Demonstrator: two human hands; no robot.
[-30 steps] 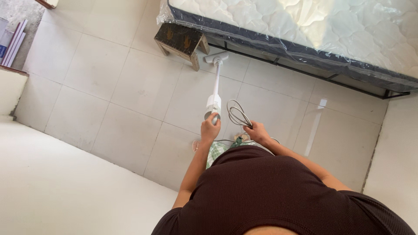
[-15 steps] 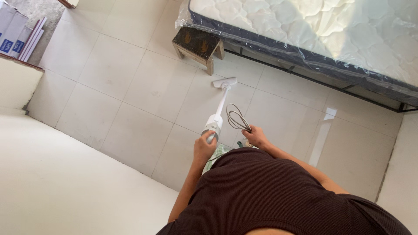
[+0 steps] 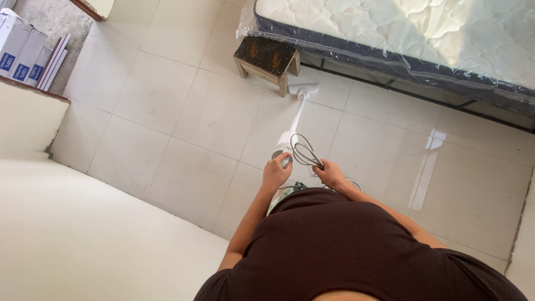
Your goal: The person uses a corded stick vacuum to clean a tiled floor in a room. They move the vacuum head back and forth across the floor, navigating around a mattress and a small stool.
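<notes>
**Vacuum head pushed forward to the stool leg**

Since the earlier frame, your slim white stick vacuum (image 3: 293, 125) has slid forward, its head now beside the small dark wooden stool (image 3: 266, 57). Your left hand (image 3: 276, 171) grips the handle, fingers wrapped. Your right hand (image 3: 331, 173) holds the looped grey cord (image 3: 304, 150) bunched. You're mid-sweep, I judge; next calls for steering clear of the plastic-wrapped quilted mattress (image 3: 423, 33).

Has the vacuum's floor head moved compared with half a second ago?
Yes. The vacuum head has gone forward, closing the gap to the wooden stool beside the mattress.
</notes>
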